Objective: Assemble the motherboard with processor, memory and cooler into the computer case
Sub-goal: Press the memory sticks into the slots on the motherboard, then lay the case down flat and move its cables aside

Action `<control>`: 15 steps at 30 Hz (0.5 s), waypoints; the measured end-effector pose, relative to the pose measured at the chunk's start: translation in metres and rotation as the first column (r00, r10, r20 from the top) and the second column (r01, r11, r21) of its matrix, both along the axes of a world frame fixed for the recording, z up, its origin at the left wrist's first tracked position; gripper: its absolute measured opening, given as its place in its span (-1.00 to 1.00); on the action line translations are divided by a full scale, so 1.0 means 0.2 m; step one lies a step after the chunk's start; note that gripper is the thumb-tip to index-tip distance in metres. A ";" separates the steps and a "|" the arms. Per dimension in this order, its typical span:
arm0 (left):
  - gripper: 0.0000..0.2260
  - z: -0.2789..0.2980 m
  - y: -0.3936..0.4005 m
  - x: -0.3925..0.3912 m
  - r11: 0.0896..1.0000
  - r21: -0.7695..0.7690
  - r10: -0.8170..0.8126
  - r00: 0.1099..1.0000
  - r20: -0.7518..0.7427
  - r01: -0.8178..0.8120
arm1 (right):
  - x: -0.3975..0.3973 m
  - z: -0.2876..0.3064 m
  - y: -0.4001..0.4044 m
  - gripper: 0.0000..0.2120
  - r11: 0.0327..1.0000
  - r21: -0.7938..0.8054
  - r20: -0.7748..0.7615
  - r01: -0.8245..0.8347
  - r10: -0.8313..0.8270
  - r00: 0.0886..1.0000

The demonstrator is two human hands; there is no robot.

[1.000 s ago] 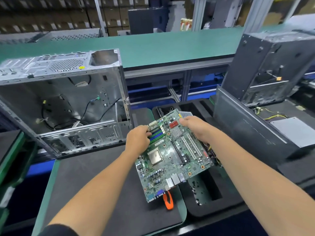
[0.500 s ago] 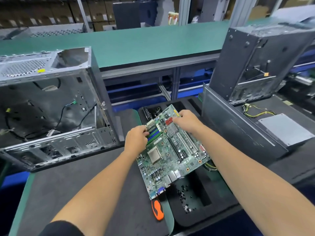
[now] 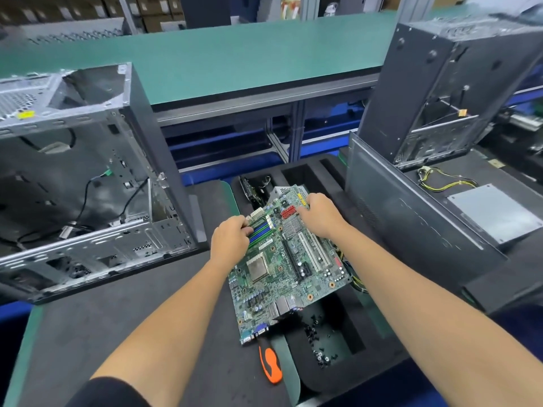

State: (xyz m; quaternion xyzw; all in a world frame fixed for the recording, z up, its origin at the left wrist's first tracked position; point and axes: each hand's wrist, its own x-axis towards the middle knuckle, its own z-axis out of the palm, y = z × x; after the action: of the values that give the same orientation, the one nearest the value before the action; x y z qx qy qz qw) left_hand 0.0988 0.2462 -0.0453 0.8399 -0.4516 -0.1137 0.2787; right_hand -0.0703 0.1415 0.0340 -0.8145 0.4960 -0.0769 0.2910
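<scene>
Motherboard (image 3: 286,262) held tilted above the dark surface (image 3: 117,324), right of the open case (image 3: 88,183). Left hand (image 3: 229,240) and right hand (image 3: 321,215) curl fingers over its far edge; fingertip contact apparently hidden.

no text, brand or number can be read anywhere. yellow sticker (image 3: 26,114) on the top edge of the open case (image 3: 88,183): too blurred to make out. motherboard (image 3: 282,259): white silkscreen marks and small labels present, all too small to read.
</scene>
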 end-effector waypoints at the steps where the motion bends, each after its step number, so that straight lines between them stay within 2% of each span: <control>1: -0.81 0.00 0.00 0.00 1.000 -0.001 -0.006 1.000 -0.003 0.006 | 0.00 0.00 0.00 -0.59 1.000 -0.011 -0.006 0.001 -0.001 1.000; 7: -0.81 0.00 0.02 0.01 0.997 -0.009 -0.071 0.996 -0.061 0.071 | 0.00 -0.03 -0.01 -0.63 0.999 -0.021 0.001 0.025 -0.025 1.000; 11: -0.93 -0.02 0.06 0.02 0.998 -0.017 -0.067 0.995 -0.072 0.065 | 0.00 -0.05 0.01 -0.74 0.999 -0.021 0.011 0.045 -0.045 0.999; 15: -0.83 -0.02 0.10 0.02 0.999 0.014 -0.042 0.997 -0.071 0.043 | 0.00 -0.02 0.04 -0.79 0.994 -0.054 0.028 0.091 -0.089 0.996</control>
State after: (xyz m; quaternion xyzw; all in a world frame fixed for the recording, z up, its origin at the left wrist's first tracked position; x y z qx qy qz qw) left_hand 0.1025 0.2671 -0.0488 0.8276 -0.4585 -0.1525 0.2856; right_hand -0.0693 0.1498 0.0302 -0.7980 0.5262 -0.1139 0.2707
